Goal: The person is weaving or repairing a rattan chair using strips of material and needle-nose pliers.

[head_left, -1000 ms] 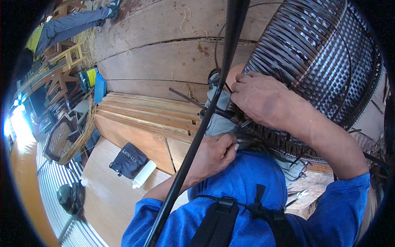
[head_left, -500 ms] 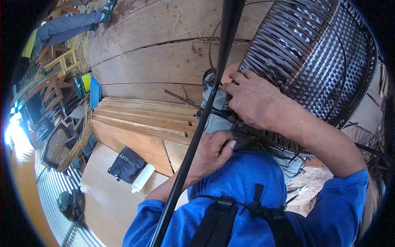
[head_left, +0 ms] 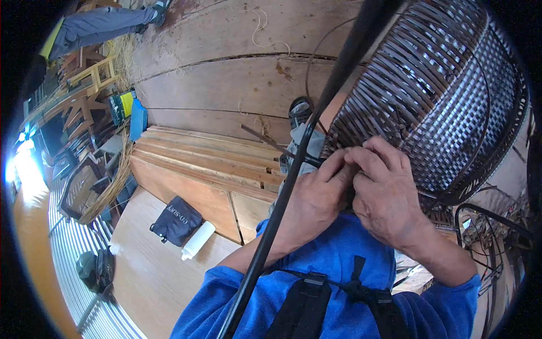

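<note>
A large dark brown woven wicker piece, glossy and basket-like, leans in front of me on the right. My left hand and my right hand meet at its lower near edge, fingertips almost touching. Both hands are closed with bent, pinching fingers, and what lies between the fingertips is hidden. A black bar slants across the view and passes in front of my left forearm. Near my left hand, a thin dark stick juts out to the left. One long loose strand curves over the wicker's right side.
Stacked wooden boards lie left of my hands. On a light panel sit a dark pouch and a white bottle. Wooden frames crowd the far left, where another person's legs stretch out. Bent black metal stands at right.
My right hand has come down and to the right from the wicker's left edge. My left hand has risen from my lap to meet it. The view has shifted slightly.
</note>
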`<action>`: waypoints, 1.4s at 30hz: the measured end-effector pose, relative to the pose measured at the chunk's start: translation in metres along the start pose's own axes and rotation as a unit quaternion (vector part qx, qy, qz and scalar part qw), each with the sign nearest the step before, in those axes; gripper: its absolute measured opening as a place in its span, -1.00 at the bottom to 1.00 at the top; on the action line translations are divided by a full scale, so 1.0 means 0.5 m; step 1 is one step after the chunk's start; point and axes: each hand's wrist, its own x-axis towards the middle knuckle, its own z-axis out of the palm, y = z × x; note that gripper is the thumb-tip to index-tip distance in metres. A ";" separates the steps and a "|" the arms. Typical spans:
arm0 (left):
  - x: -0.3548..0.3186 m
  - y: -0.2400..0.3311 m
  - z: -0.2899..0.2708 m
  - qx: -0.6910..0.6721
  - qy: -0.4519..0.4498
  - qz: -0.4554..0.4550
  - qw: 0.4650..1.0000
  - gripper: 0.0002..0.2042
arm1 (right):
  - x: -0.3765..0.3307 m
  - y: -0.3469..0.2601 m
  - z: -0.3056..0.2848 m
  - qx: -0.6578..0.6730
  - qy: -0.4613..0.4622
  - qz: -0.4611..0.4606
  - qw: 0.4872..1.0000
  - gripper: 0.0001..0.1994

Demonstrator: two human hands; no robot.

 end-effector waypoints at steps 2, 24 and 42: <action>0.008 -0.007 -0.005 -0.042 0.004 0.024 0.999 -0.64 | -0.024 0.009 0.015 0.000 0.018 0.023 1.000 -0.83; -0.010 0.028 -0.054 -0.184 -0.024 -0.032 0.982 -0.89 | -0.096 0.024 0.105 0.084 -0.001 0.191 0.978 -0.54; -0.127 -0.069 -0.032 -0.143 0.048 -0.235 0.960 -0.81 | -0.067 -0.015 0.100 0.143 0.168 0.083 0.972 -0.69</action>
